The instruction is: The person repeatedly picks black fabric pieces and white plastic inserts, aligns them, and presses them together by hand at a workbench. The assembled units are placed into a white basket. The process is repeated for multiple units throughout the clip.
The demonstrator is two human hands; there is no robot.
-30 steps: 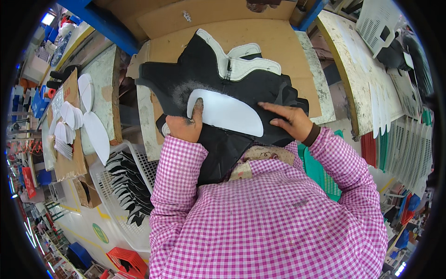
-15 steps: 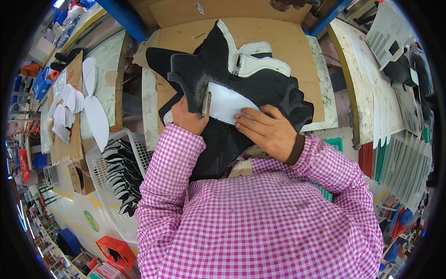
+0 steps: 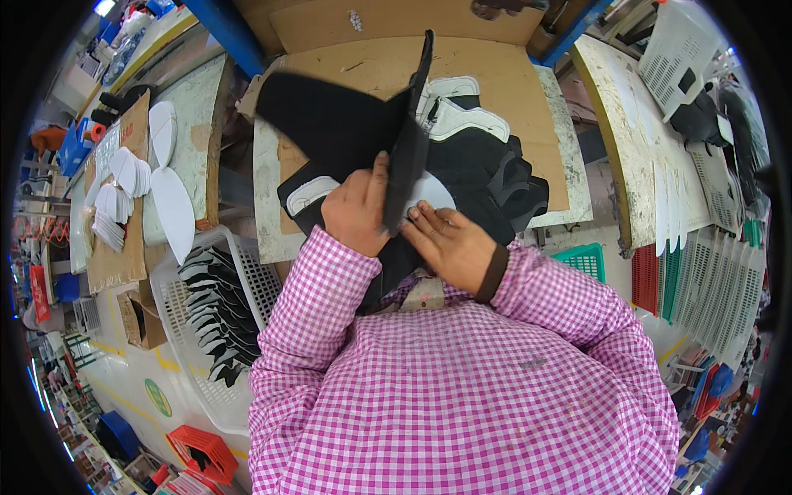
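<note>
My left hand (image 3: 356, 208) is closed on a black fabric shoe-upper piece (image 3: 326, 115), which is lifted and folded so part of it stands on edge, a little blurred. Behind that raised fold, a smooth white insert (image 3: 432, 195) is partly hidden. My right hand (image 3: 454, 247) lies on the white insert's near side, its fingers stretched out and touching it and the black material. Below and to the right is a pile of black upper pieces (image 3: 470, 161), some with white-lined parts (image 3: 469, 121).
Cardboard (image 3: 528, 107) covers the bench. More white inserts (image 3: 172, 206) lie on the left table, above a white plastic basket (image 3: 177, 309) of black-and-white pieces. A green basket (image 3: 584, 260) stands at the right, and another table (image 3: 610, 140) is beyond it.
My left hand has raised and folded the black upper piece over to the right, covering much of the white insert. My right hand has shifted slightly left and nearer to me.
</note>
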